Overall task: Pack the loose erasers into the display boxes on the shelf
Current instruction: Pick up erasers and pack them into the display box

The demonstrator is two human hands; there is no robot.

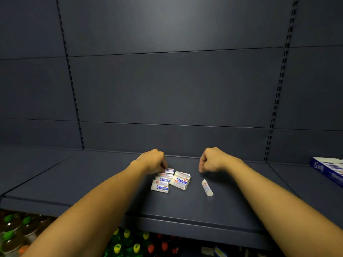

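Several white erasers in blue-and-white sleeves lie in a cluster (170,180) near the middle of the dark blue shelf (92,182). My left hand (153,161) hovers at the cluster's far left corner, and its curled fingers pinch the rearmost eraser (169,171). One eraser (207,187) lies alone to the right of the cluster. My right hand (211,160) hangs just behind that lone eraser with its fingers curled and nothing in them. A blue-and-white display box (327,169) stands at the shelf's far right, cut off by the frame edge.
The shelf's back panel (167,89) rises right behind both hands, with slotted uprights on either side. Below the shelf's front edge stand bottles with green, yellow and red caps (130,243).
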